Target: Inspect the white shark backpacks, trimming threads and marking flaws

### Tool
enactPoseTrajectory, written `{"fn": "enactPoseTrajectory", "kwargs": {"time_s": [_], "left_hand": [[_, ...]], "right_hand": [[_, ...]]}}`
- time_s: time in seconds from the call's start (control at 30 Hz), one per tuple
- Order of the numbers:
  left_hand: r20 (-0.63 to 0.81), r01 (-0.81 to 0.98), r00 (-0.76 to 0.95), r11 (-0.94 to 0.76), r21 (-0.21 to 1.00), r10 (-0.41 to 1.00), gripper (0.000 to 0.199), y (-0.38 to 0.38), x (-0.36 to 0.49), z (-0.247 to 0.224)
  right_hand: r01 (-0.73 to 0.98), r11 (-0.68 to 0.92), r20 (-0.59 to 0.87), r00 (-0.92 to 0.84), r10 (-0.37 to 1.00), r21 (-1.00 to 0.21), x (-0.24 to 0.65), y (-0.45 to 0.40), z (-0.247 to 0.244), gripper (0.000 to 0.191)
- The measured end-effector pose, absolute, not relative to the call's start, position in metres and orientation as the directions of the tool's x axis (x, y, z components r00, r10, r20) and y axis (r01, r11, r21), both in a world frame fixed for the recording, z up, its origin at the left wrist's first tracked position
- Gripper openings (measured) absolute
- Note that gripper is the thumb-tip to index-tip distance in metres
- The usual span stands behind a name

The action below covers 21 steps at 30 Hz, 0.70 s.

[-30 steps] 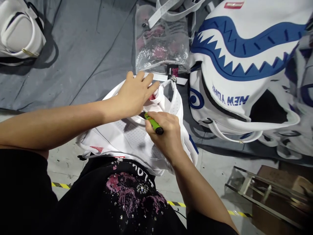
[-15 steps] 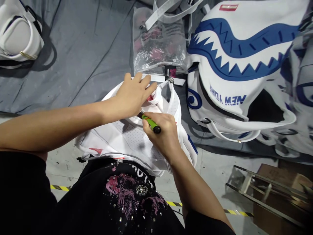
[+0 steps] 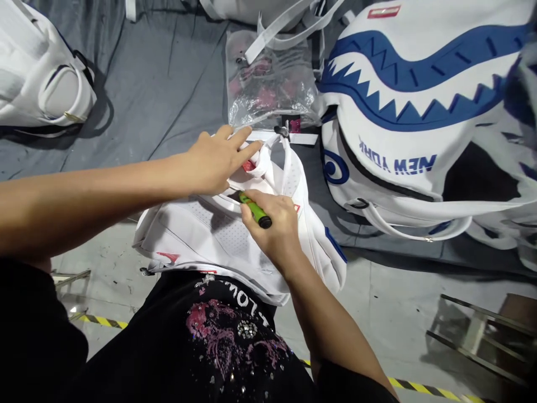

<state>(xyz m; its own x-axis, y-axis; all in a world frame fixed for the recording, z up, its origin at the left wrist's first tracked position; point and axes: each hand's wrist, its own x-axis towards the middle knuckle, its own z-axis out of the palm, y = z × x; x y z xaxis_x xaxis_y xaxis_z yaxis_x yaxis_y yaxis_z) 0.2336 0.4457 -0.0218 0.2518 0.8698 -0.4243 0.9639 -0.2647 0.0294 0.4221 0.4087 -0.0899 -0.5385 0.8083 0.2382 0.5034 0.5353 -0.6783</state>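
A white backpack (image 3: 210, 229) with perforated padding and small red tags lies at the table's front edge, against my body. My left hand (image 3: 220, 159) rests on its upper part beside the white loop straps, palm down with the fingers spread. My right hand (image 3: 274, 226) grips a green tool with a black end (image 3: 255, 211), which looks like a marker or cutter. The tool's tip points up and left toward the bag near my left palm; the tip itself is hard to make out.
A large white and blue backpack (image 3: 377, 112) lies on the right, another white bag (image 3: 50, 84) at the far left. A clear plastic pouch (image 3: 272, 84) sits behind the work. Metal frames (image 3: 474, 336) stand on the floor.
The view has shifted, bringing more of the left bag into sight. Both hands keep their places on the backpack, with the green tool still held and tilted slightly differently.
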Motion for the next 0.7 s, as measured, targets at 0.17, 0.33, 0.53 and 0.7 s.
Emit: {"fn": "enactPoseTrajectory", "kwargs": {"time_s": [0.17,0.33,0.53,0.7], "left_hand": [[-0.458,0.964,0.242,-0.264,0.016,0.855,0.103,0.448,0.232,-0.024],[-0.505,0.963,0.196,-0.261,-0.061,0.841,0.116,0.457,0.238,-0.027],[-0.543,0.949,0.216,-0.306,-0.079,0.811,0.103,0.468,0.233,-0.025],[-0.560,0.945,0.210,-0.313,-0.094,0.802,0.106,0.473,0.228,-0.021]], "right_hand": [[0.403,0.490,0.296,-0.453,0.841,-0.773,0.406,0.406,-0.105,0.024],[0.372,0.471,0.292,-0.444,0.847,-0.800,0.407,0.406,-0.108,0.023],[0.387,0.454,0.200,-0.542,0.816,-0.803,0.414,0.408,-0.098,0.020],[0.379,0.460,0.162,-0.604,0.780,-0.803,0.418,0.411,-0.093,0.019]]}}
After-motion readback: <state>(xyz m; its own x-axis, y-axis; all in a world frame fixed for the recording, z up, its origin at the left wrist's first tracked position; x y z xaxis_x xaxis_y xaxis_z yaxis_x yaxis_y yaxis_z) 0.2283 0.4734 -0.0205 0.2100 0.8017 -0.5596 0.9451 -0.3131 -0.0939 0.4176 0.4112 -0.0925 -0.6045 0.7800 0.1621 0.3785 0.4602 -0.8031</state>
